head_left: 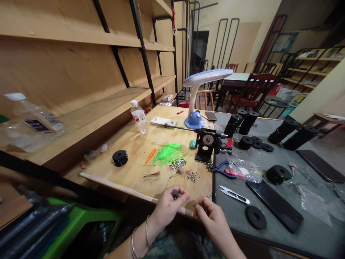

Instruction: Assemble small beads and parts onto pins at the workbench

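Note:
My left hand (168, 207), with bracelets at the wrist, is closed over the table's front edge. A small dark grey fuzzy bundle (174, 194) shows between its fingers. To its right, apart from it, my right hand (211, 216) has thumb and fingers pinched together; whatever they hold is too small to make out. Just beyond the hands lie small multicoloured beads (178, 164), scattered little metal pieces (191, 176) and a small brush-like piece (152, 175). Farther back are bright green strands (168, 154) and an orange-handled pointed tool (150, 156).
A black hand-cranked winder (205, 144) stands near a blue-and-white lamp (194, 118). On the grey mat (229, 223) lie white snips (234, 194), blue pliers (223, 169), a black phone (275, 205) and black foam spools (279, 174). A water bottle (139, 118) stands at back left.

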